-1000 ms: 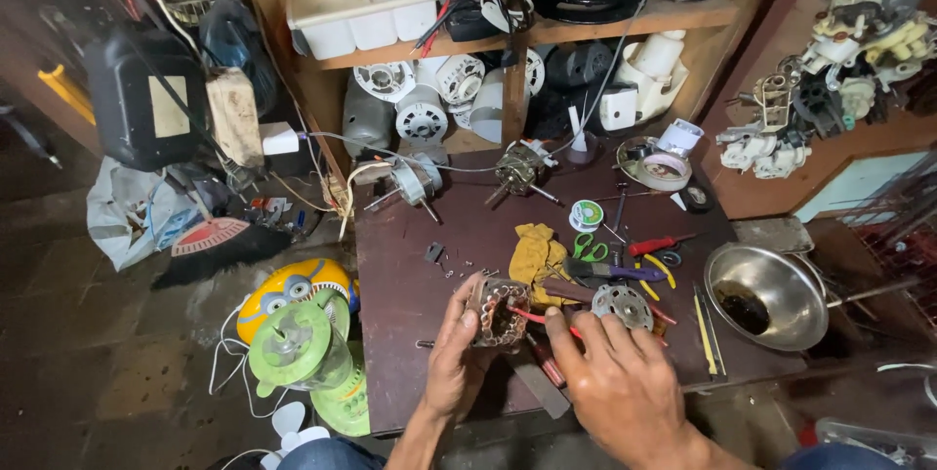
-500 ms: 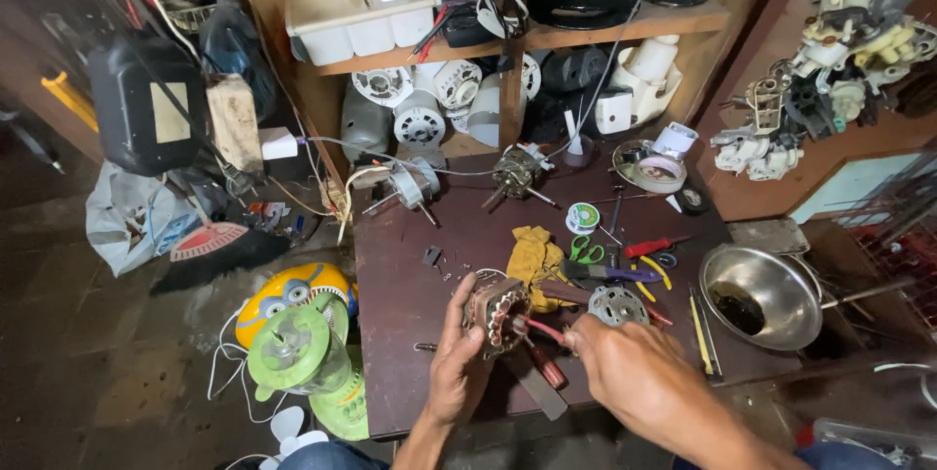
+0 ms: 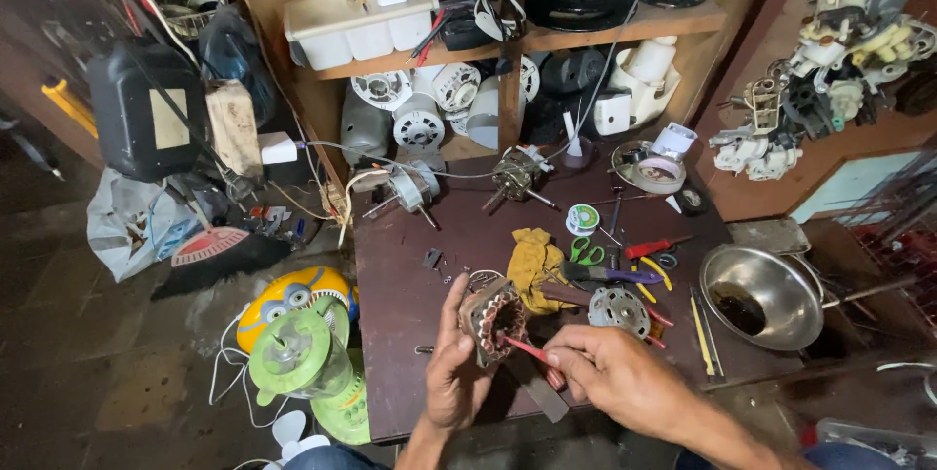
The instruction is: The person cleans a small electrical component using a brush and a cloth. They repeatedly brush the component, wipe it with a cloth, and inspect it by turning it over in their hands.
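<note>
mid-repair on a small motor: stator (image 3: 493,319) with copper windings held upright at the near middle of the dark brown workbench (image 3: 390,265), just in front of a crumpled yellow cloth (image 3: 532,260). left hand (image 3: 451,372) wrapped around the stator's left side, thumb up along the metal frame, clenched on it. right hand (image 3: 610,372) pinching a slim red-handled tool (image 3: 532,351), tip pushed into the windings at the core's open face; looks like a probe or small screwdriver, too thin to tell which.

judged as the picking or checking stage on the coils, not reassembly: round silver end cover (image 3: 618,309) lying apart just right of the stator, loose screws and a small black part scattered near the far left of the bench.

next move probably calls for a steady left grip so the core does not twist, and small, shallow strokes with the tip, since thin copper wire nicks and snaps easily. rotating the stator a little in the left palm likely needed to reach the next slot.

around it: green-handled scissors (image 3: 586,250), red-handled pliers (image 3: 654,247), a green solder spool (image 3: 583,218), steel bowl (image 3: 766,294) with dark residue at the right edge. two more motors with shafts (image 3: 512,177) at the back of the bench. green and yellow fan base (image 3: 298,358) on the floor to the left.
</note>
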